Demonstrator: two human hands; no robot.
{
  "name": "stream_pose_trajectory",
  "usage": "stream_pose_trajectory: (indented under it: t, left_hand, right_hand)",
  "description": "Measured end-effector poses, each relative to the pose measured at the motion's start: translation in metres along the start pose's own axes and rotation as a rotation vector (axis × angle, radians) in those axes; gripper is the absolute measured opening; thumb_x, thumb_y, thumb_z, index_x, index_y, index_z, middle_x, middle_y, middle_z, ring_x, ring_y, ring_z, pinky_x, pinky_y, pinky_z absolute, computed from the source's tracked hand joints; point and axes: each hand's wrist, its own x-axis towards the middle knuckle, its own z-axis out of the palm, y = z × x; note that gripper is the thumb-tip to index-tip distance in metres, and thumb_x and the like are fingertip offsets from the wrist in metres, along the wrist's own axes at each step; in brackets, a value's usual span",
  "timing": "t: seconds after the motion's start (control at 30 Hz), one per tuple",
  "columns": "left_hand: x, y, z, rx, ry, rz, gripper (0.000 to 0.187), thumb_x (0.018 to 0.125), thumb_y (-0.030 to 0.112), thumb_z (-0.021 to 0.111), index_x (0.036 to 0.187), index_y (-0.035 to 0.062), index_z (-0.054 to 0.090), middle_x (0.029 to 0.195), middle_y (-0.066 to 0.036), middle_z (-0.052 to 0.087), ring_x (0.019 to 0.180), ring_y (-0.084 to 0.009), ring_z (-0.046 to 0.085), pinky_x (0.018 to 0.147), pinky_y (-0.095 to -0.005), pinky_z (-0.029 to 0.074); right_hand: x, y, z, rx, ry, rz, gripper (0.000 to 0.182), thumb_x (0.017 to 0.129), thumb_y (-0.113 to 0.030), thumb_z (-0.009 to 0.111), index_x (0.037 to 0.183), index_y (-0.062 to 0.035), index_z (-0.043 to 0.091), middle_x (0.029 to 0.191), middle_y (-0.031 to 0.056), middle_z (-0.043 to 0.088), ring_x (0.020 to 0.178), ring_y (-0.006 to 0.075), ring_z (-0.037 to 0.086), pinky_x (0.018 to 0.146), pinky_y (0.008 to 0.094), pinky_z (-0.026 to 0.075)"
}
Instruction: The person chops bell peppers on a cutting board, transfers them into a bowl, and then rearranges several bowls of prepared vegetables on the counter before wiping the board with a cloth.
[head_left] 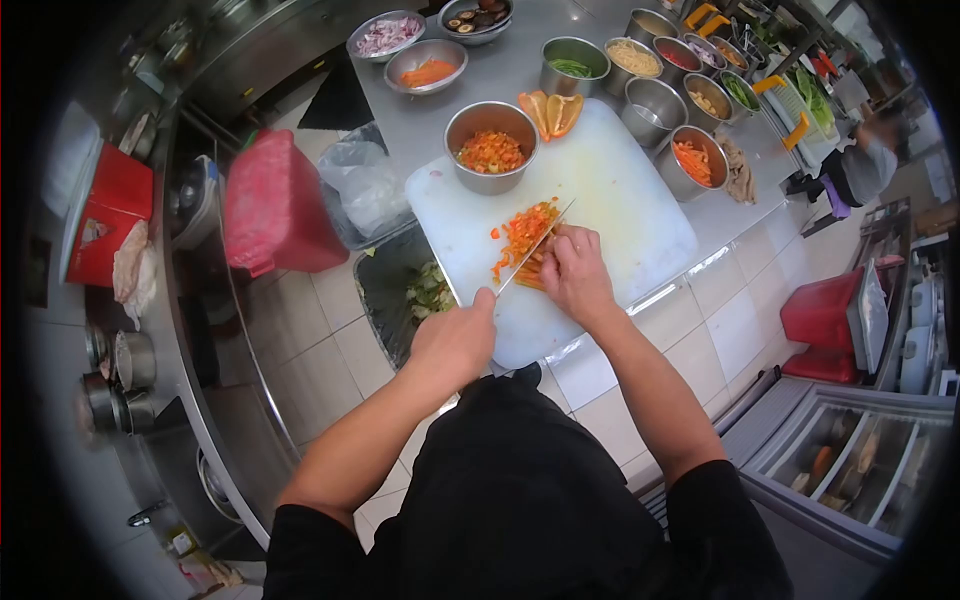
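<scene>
My left hand (455,340) is closed around the handle of a knife (540,244), its blade slanting up and right over the white cutting board (630,215). My right hand (577,272) has its fingers curled down on orange pepper strips (529,273), right beside the blade. On the blade's other side lies a pile of diced orange pepper (522,232). A steel pot (497,184) holding more diced pepper stands on the board's far left part. Pieces of cut orange bell pepper (552,114) rest at the board's far edge.
Several steel containers, one with orange strips (692,187), stand right of the board. Bowls of sliced onion (389,36) and orange strips (428,73) sit at the back left. A lined bin (385,300) with scraps is below left. A red tub (283,205) stands further left.
</scene>
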Motion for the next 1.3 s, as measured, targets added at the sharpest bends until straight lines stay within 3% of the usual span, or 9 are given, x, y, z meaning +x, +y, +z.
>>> stream_pose_trajectory:
  t: [0.2,0.37,0.5,0.7,0.77,0.9,1.03,1.2,1.3]
  left_hand:
    - [0.0,0.017,-0.027,-0.043,-0.058,-0.069,0.026,0.098,0.015,0.042,0.119,0.0011,0.049,0.096,-0.03,0.071,0.094,-0.0488,0.069,0.084,-0.0573,0.052]
    - [0.017,0.004,0.002,-0.029,-0.043,-0.049,0.028,0.098,0.016,0.043,0.12,0.0009,0.049,0.098,-0.031,0.07,0.096,-0.0486,0.068,0.086,-0.0557,0.052]
    - [-0.006,0.015,-0.024,-0.029,-0.096,-0.071,0.029,0.098,0.016,0.043,0.122,0.0001,0.05,0.102,-0.031,0.071,0.1,-0.0484,0.068,0.088,-0.0553,0.052]
    - [0.033,0.004,0.0,-0.074,-0.079,-0.087,0.029,0.098,0.015,0.042,0.12,-0.001,0.05,0.103,-0.032,0.07,0.101,-0.0488,0.068,0.09,-0.0556,0.051]
    - [0.028,0.003,-0.007,-0.07,-0.057,-0.087,0.029,0.098,0.016,0.042,0.12,-0.001,0.05,0.102,-0.032,0.07,0.1,-0.0488,0.068,0.089,-0.056,0.051]
    - [-0.014,0.018,-0.033,-0.01,-0.106,-0.094,0.029,0.098,0.015,0.042,0.121,-0.0005,0.05,0.101,-0.031,0.07,0.099,-0.0485,0.068,0.089,-0.0568,0.051]
    - [0.003,0.013,0.005,-0.074,-0.091,-0.088,0.028,0.099,0.016,0.043,0.121,-0.0001,0.049,0.099,-0.031,0.07,0.097,-0.0491,0.068,0.087,-0.0574,0.051]
    - [-0.008,0.025,-0.022,-0.061,-0.101,-0.08,0.029,0.099,0.017,0.044,0.121,-0.0004,0.049,0.099,-0.031,0.07,0.098,-0.0494,0.068,0.088,-0.0571,0.051]
    - [0.006,0.014,0.01,-0.096,-0.108,-0.1,0.031,0.099,0.018,0.044,0.122,-0.0003,0.05,0.102,-0.031,0.071,0.101,-0.0491,0.068,0.091,-0.0566,0.051]
  right_hand:
    - [0.002,0.003,0.002,0.01,-0.006,-0.004,0.02,0.082,0.0,0.068,0.1,-0.0027,0.059,0.11,0.016,0.058,0.104,0.0375,0.054,0.092,0.0441,0.049]
    - [0.001,0.002,0.003,0.028,0.009,0.003,0.019,0.082,0.0,0.067,0.099,-0.0028,0.059,0.109,0.0166,0.057,0.104,0.0379,0.054,0.092,0.0443,0.049]
    - [0.001,0.003,0.0,0.018,0.0,-0.002,0.021,0.08,0.0,0.067,0.099,-0.0025,0.058,0.108,0.0173,0.057,0.103,0.0374,0.054,0.091,0.0443,0.049]
    - [0.003,0.0,-0.006,0.089,0.029,0.037,0.021,0.084,0.001,0.065,0.103,-0.0018,0.056,0.11,0.0183,0.056,0.102,0.0387,0.053,0.09,0.0452,0.048]
    - [0.003,-0.004,-0.012,0.113,0.108,0.067,0.02,0.084,0.001,0.065,0.102,-0.0017,0.056,0.109,0.0187,0.056,0.101,0.0389,0.054,0.089,0.0453,0.048]
    - [-0.003,0.004,-0.007,0.035,0.046,0.028,0.021,0.081,0.001,0.066,0.101,-0.0026,0.057,0.107,0.0183,0.057,0.098,0.0386,0.055,0.087,0.0452,0.05]
    - [-0.001,0.005,-0.004,0.016,0.038,0.026,0.02,0.081,0.002,0.066,0.099,-0.0025,0.057,0.103,0.017,0.057,0.096,0.0379,0.055,0.086,0.0452,0.05]
    - [-0.001,0.004,-0.006,0.01,0.032,0.049,0.02,0.081,0.001,0.066,0.099,-0.003,0.057,0.101,0.0161,0.057,0.094,0.0371,0.055,0.085,0.0447,0.05]
    - [-0.003,0.001,-0.003,-0.008,0.037,0.061,0.021,0.081,0.001,0.066,0.1,-0.0036,0.057,0.102,0.0158,0.057,0.095,0.037,0.055,0.086,0.0447,0.05]
